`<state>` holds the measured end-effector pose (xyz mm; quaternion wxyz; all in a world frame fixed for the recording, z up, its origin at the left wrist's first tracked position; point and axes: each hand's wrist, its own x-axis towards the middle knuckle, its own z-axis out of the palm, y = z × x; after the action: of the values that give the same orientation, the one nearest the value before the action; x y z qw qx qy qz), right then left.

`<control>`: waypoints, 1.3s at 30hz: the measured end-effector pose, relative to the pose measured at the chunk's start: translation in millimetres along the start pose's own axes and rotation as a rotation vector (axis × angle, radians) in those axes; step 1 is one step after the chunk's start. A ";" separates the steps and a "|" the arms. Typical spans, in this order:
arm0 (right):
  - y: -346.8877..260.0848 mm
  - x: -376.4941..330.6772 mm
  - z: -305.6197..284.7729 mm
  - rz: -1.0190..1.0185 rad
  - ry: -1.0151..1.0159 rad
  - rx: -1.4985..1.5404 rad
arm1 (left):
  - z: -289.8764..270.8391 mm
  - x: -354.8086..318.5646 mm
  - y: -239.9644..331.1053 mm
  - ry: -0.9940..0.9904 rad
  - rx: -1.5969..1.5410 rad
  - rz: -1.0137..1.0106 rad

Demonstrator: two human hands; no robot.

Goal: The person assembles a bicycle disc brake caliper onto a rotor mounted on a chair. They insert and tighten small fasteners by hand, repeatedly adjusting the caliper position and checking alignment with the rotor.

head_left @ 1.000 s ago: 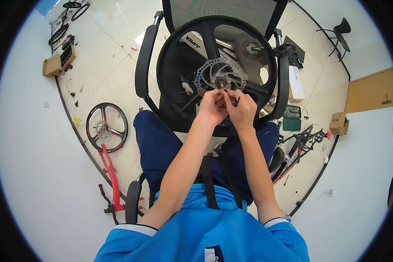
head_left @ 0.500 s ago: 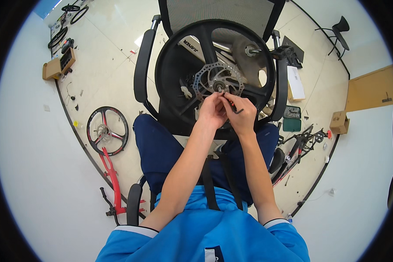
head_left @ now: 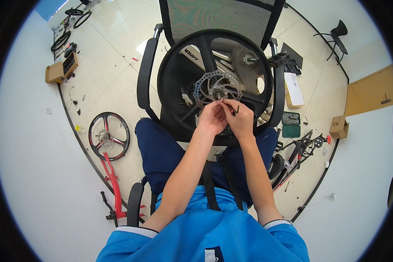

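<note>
A black spoked wheel (head_left: 163, 78) lies flat on the seat of an office chair in front of me. A drilled silver brake disc (head_left: 197, 88) sits around its hub, and the axle end (head_left: 218, 94) stands up in the middle. Just on the near side of the axle, my left hand (head_left: 213, 118) is closed, its fingertips pinched; whatever is between them is too small to make out. My right hand (head_left: 242, 120) meets it there, fingers curled round a thin black hex key (head_left: 237, 109) with a bit of red beside it.
Chair armrests (head_left: 147, 72) flank the wheel, and loose parts show through it. Left on the floor lie another wheel (head_left: 125, 135) and a red bicycle frame (head_left: 115, 185). To the right are a green tool case (head_left: 291, 131), a dark frame (head_left: 299, 150) and a cardboard box (head_left: 339, 127).
Both hands stay together by the axle. The hex key has turned in my right hand, its bent end no longer pointing out toward the right. The whole view has shifted slightly.
</note>
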<state>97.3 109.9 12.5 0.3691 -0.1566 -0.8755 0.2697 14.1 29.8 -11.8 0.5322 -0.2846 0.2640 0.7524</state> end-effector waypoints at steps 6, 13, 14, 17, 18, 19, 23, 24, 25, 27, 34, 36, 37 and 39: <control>-5.6 -5.4 -4.5 0.030 -0.039 0.043 | -6.8 8.2 0.4 -0.069 0.023 0.008; -2.8 -7.9 0.1 0.012 0.044 -0.019 | -5.2 9.7 -6.1 -0.046 0.063 0.077; -2.0 -9.4 2.5 0.039 0.063 -0.008 | -3.3 6.8 -6.5 -0.043 0.078 0.083; 0.5 -13.1 8.2 0.083 0.139 0.027 | -4.8 0.3 -6.5 -0.037 0.027 0.070; 1.7 -14.3 9.9 0.091 0.167 0.039 | -6.1 -1.0 -6.2 -0.036 -0.006 0.060; 6.0 -17.7 12.6 0.088 0.184 0.034 | -7.0 -2.0 -6.1 -0.050 -0.005 0.057; 8.5 -21.4 17.1 0.033 0.236 -0.006 | -8.4 0.3 -7.6 -0.037 0.051 0.085; 8.6 -21.7 18.1 0.020 0.242 -0.010 | -9.0 4.4 -7.1 -0.036 0.060 0.087; 8.8 -22.3 19.2 0.007 0.248 -0.014 | -10.0 7.7 -7.5 -0.036 0.070 0.090; 9.1 -23.3 20.4 0.011 0.248 -0.015 | -6.9 9.5 -8.8 -0.019 0.078 0.094; 3.0 -24.8 17.4 -0.064 0.215 0.002 | -9.5 10.4 -15.2 -0.011 0.092 0.207; 1.5 -23.1 15.7 -0.096 0.197 -0.028 | -8.0 9.9 -14.5 0.029 0.079 0.239; 3.0 -23.9 15.8 -0.097 0.202 -0.035 | -7.2 9.5 -15.1 0.039 0.079 0.242; 5.0 -23.9 16.2 -0.083 0.206 -0.042 | -5.5 6.9 -16.6 0.017 0.084 0.259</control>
<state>102.1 96.9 -13.3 0.4645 -0.1547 -0.8442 0.2183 28.8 35.4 -22.1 0.4399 -0.2318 0.3344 0.8006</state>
